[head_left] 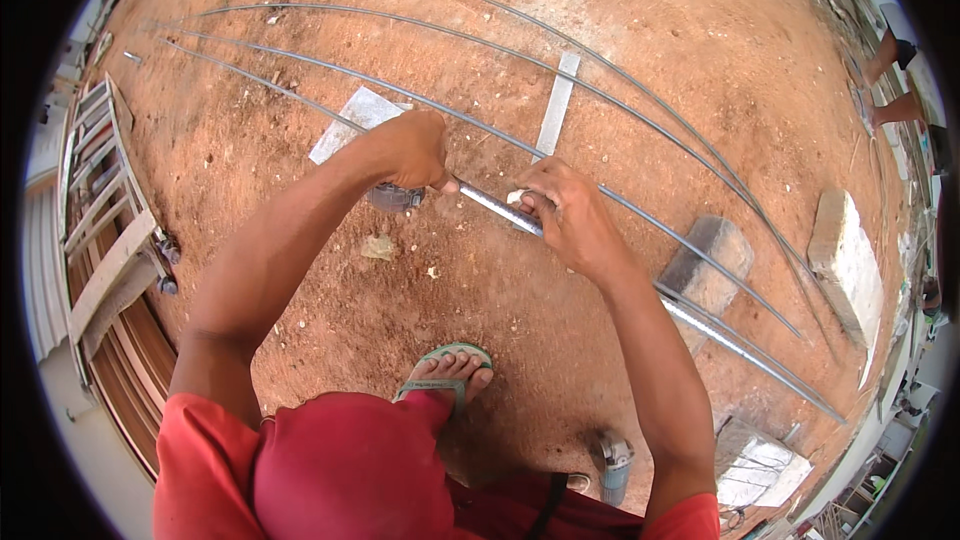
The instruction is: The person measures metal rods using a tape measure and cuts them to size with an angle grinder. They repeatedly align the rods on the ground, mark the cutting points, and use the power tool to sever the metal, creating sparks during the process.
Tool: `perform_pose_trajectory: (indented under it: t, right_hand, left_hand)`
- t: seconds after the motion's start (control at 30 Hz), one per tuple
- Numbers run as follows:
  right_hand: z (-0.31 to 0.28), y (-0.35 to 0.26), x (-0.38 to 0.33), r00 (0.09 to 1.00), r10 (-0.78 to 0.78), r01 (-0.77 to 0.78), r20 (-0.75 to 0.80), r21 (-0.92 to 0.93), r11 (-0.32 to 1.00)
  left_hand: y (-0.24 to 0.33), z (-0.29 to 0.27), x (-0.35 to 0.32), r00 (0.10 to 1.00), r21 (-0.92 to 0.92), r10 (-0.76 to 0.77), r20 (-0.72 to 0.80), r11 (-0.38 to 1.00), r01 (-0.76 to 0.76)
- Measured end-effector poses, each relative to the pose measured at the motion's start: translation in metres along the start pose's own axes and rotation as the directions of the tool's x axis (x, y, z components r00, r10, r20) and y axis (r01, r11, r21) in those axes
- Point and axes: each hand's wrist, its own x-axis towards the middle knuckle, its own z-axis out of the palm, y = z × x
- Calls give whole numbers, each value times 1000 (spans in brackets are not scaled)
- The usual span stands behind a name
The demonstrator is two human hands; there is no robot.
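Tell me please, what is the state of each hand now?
Left hand: closed on shiny metal strip.
Right hand: closed, pinching small white piece.

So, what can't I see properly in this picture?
In the head view:
Small off-white lump: mostly covered by the bare right hand.
Shiny grey metal rod, gripped part: behind the bare left hand.
Dark round object: the same hand and wrist hide its top.
Another person's bare limbs: cut off by the round dark edge.

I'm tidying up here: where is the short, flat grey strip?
In the head view, the flat grey strip lies right of upper centre, just beyond the right hand and right of the pale flat piece.
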Motion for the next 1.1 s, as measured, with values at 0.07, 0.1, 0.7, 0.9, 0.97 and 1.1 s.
perform_pose_trajectory:
  t: [0.07,0.1,0.7,0.9,0.97,1.1]
  right_hand:
    - [1,3,0,1000,5,-5,0,10,1000]
    - [3,4,1,1000,15,-15,8,32,999]
    - [-1,3,4,990,107,-116,90,95,989]
    - [4,9,2,994,91,-99,64,137,986]
    - [5,10,2,995,82,-89,55,133,987]
    - [3,8,5,992,93,-102,85,117,988]
  left_hand:
    - [-1,5,-5,999,-55,-12,-44,998,9]
    - [-2,7,-4,999,-75,-33,-25,997,31]
    - [4,7,-12,992,-20,-123,-37,992,122]
    - [6,7,-9,986,-16,-166,9,986,166]
    - [6,8,-8,985,-24,-174,17,984,174]
    - [3,9,-7,988,-37,-154,2,987,154]
